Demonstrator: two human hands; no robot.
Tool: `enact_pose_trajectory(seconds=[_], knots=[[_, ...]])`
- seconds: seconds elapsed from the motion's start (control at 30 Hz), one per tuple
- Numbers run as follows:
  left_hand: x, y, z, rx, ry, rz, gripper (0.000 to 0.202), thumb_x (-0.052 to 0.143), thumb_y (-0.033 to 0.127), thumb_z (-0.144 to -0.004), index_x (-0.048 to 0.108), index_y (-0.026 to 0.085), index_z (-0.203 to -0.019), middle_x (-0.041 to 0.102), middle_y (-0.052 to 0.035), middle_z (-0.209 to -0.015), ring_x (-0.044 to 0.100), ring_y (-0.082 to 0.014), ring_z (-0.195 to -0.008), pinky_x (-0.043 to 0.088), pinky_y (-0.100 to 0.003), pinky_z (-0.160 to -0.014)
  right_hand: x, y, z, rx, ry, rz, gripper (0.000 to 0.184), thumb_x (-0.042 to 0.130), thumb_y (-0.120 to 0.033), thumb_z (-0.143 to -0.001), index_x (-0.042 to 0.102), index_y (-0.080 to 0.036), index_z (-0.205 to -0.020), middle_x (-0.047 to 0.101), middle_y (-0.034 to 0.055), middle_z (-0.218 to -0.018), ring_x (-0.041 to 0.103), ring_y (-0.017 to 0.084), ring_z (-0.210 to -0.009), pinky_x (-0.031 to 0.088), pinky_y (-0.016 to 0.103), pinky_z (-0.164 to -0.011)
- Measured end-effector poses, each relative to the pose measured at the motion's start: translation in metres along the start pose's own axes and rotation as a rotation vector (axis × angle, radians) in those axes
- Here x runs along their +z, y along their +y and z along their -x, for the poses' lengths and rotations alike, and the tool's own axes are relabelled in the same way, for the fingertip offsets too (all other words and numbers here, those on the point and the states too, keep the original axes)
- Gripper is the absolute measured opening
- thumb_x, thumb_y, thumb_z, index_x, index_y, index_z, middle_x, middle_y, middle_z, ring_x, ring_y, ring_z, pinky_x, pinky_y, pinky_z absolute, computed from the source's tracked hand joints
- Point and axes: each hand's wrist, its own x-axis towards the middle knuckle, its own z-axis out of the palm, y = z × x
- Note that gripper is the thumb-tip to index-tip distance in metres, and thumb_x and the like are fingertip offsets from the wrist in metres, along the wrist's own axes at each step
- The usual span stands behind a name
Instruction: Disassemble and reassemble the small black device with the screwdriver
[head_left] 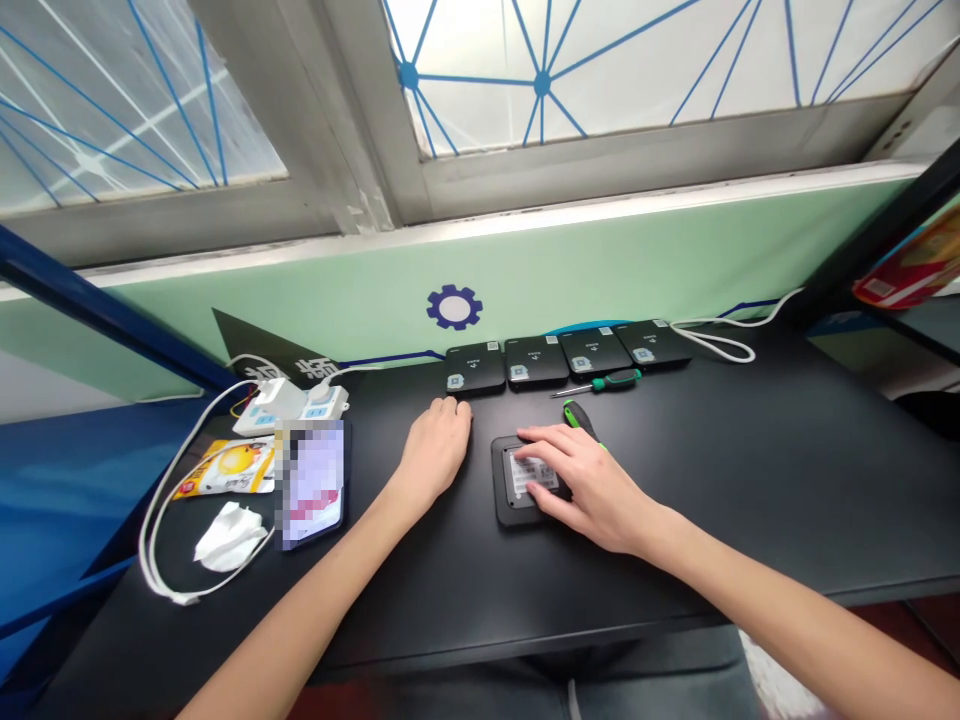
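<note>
My right hand (589,480) lies over a flat black box (506,512) on the desk. Its fingers are spread, with the tips on the white printed label (529,478) and the palm hiding the box's right side. Just beyond that hand, a green-and-black handle (579,416) sticks out, its other end mostly hidden. To the left, my left hand (436,452) rests on the desk with curled fingers; what they hold, if anything, is hidden. Its knuckles are near the leftmost of several similar black boxes (476,368) lined up by the wall. A green-handled screwdriver (616,380) lies in front of that row.
On the left are a phone (313,485), a white power strip (322,407) with plugs, a yellow-and-white snack packet (229,467), a crumpled tissue (231,537) and a looped white cable (154,578). Another white cable (724,345) lies at the back right. The desk's front edge (525,650) is close.
</note>
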Motion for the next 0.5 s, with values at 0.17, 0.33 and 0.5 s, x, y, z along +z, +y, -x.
enact_pose_trajectory(seconds=[0.17, 0.33, 0.5], knots=[[-0.002, -0.001, -0.001, 0.018, -0.014, -0.005, 0.032, 0.039, 0.006, -0.112, 0.071, 0.009, -0.113, 0.070, -0.0210, -0.112, 0.065, -0.0365, -0.103, 0.055, -0.044, -0.086, 0.001, 0.000, 0.000, -0.022, 0.009, 0.039, 0.028, 0.061, -0.027, -0.111, 0.067, -0.020, -0.138, 0.070, 0.0189, -0.156, 0.069, 0.036, -0.140, 0.056, 0.060, -0.118], [-0.004, -0.002, 0.002, 0.007, -0.016, -0.032, 0.030, 0.041, 0.007, -0.114, 0.071, 0.011, -0.115, 0.070, -0.0187, -0.111, 0.067, -0.0346, -0.105, 0.052, -0.042, -0.087, 0.000, -0.001, -0.001, -0.025, -0.005, 0.059, 0.029, 0.059, -0.026, -0.112, 0.067, -0.020, -0.139, 0.071, 0.0195, -0.155, 0.070, 0.035, -0.138, 0.057, 0.059, -0.116], [-0.007, 0.002, 0.009, -0.055, -0.005, -0.087, 0.029, 0.042, 0.014, -0.116, 0.071, 0.014, -0.115, 0.069, -0.0193, -0.107, 0.068, -0.0374, -0.101, 0.050, -0.045, -0.085, 0.000, -0.001, -0.002, -0.027, -0.006, 0.064, 0.029, 0.059, -0.026, -0.111, 0.067, -0.020, -0.139, 0.071, 0.0198, -0.154, 0.070, 0.035, -0.138, 0.058, 0.059, -0.116]])
